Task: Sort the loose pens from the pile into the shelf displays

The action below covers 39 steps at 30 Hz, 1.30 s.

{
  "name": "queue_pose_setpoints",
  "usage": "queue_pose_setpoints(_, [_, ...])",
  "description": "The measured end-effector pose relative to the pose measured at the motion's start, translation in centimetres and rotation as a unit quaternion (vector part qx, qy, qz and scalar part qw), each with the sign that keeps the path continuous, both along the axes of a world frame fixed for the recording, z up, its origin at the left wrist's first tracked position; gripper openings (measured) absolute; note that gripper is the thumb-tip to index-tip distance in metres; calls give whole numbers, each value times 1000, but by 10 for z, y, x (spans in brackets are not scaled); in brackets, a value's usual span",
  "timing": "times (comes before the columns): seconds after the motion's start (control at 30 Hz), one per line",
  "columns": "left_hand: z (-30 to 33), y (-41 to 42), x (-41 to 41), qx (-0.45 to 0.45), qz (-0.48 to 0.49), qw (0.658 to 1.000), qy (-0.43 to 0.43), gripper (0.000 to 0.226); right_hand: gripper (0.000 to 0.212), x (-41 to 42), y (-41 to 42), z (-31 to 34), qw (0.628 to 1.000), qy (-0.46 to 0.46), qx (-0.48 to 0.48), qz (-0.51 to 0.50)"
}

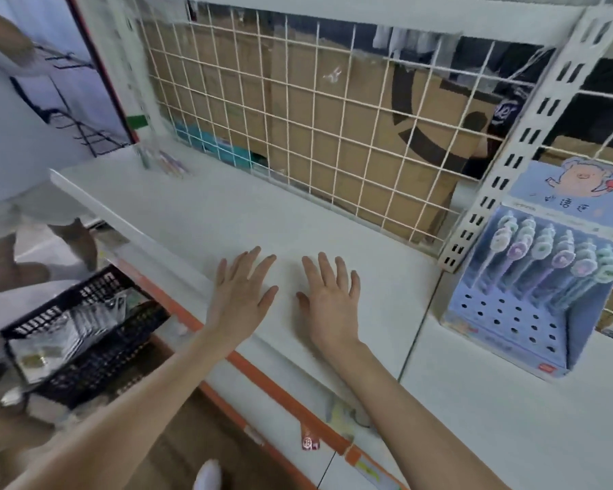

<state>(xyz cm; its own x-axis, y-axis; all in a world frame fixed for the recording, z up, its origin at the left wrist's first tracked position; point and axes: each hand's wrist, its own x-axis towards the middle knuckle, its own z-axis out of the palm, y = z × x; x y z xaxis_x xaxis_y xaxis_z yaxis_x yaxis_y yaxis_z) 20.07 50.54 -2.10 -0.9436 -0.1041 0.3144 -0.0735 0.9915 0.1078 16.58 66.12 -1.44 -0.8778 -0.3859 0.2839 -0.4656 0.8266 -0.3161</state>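
My left hand point(240, 295) and my right hand point(328, 302) lie flat, palms down, side by side on the white shelf point(227, 221), fingers straight and holding nothing. At the right stands a blue pen display box point(531, 313) with a pig picture on its top card. Several pens with round pastel tops point(552, 256) fill its back row, and the front holes are bare. A few loose pens point(163, 160) lie blurred at the shelf's far left corner, well away from both hands.
A white wire grid point(315, 118) backs the shelf, with cardboard boxes behind it. A slotted upright post point(503, 164) stands right of centre. Below left, a black plastic crate point(96, 330) holds packaged goods. Another person in white point(11, 136) stands at the left.
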Motion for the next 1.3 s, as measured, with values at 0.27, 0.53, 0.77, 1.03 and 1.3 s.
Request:
queue_pose_setpoints(0.27, [10,-134,-13,33,-9,999,-9,55,55,-21,-133,10,1000,-13,-6,4])
queue_pose_setpoints(0.53, [15,-292,-20,53,12,999,5,59,52,-44,-275,20,999,-46,16,6])
queue_pose_setpoints(0.77, [21,-362,-42,78,37,996,28,55,51,-76,-357,28,997,-54,38,45])
queue_pose_setpoints(1.03, [2,-406,-90,69,39,997,-11,52,47,-134,-417,14,996,-75,15,41])
queue_pose_setpoints(1.3, [-4,-465,-181,106,51,993,-32,44,46,-216,-473,6,994,-104,-12,24])
